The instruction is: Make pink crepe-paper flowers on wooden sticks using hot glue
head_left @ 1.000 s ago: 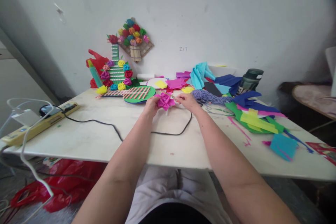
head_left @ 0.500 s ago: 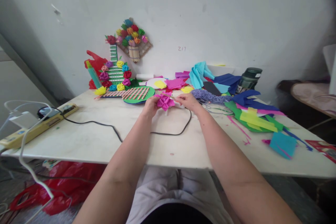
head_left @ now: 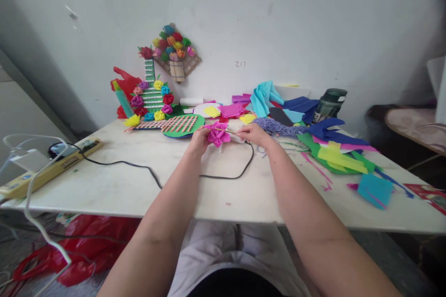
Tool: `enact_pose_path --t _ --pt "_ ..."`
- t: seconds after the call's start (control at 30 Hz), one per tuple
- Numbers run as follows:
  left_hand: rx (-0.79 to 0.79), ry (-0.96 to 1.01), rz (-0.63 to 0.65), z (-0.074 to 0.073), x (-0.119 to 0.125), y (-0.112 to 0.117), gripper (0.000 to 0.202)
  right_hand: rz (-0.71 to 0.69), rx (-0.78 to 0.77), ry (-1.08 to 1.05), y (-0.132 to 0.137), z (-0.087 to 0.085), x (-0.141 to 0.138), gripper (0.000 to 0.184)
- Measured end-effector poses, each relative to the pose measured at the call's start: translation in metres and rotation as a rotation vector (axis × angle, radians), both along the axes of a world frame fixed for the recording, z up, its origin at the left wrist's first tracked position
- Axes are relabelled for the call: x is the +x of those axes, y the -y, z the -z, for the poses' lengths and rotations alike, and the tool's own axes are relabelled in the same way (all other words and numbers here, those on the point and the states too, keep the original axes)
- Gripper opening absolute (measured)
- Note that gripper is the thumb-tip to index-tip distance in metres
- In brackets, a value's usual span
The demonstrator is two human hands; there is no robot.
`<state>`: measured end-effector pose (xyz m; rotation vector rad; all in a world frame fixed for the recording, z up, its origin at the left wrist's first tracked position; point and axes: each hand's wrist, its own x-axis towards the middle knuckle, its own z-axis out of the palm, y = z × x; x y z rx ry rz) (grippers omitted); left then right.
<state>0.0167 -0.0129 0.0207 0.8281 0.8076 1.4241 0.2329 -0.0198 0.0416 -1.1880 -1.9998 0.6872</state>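
Observation:
A crumpled pink paper flower (head_left: 217,134) is held between both hands over the far middle of the white table (head_left: 216,195). My left hand (head_left: 200,139) grips its left side with closed fingers. My right hand (head_left: 253,134) is pinched closed on a thin stick (head_left: 228,131) that runs to the flower's right side. A black cable (head_left: 240,171) loops on the table just under the hands.
Finished paper-flower crafts (head_left: 155,97) and a green woven disc (head_left: 183,125) stand at the back left. Coloured paper sheets (head_left: 331,148), purple yarn (head_left: 275,126) and a dark bottle (head_left: 329,104) lie to the right. A yellow power strip (head_left: 49,167) sits at the left edge.
Both hands stay at the pink flower with only small finger shifts. The view has drifted slightly.

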Motion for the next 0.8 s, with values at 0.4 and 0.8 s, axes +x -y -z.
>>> enact_pose_path --t 0.4,0.8 --pt "0.058 -0.029 0.036 -0.004 0.004 0.006 0.042 0.022 0.077 0.022 -0.001 -0.001 0.010 0.026" --pt "0.069 -0.077 0.176 -0.001 0.003 0.005 0.044 -0.040 0.119 0.193 -0.001 -0.004 -0.006 0.046"
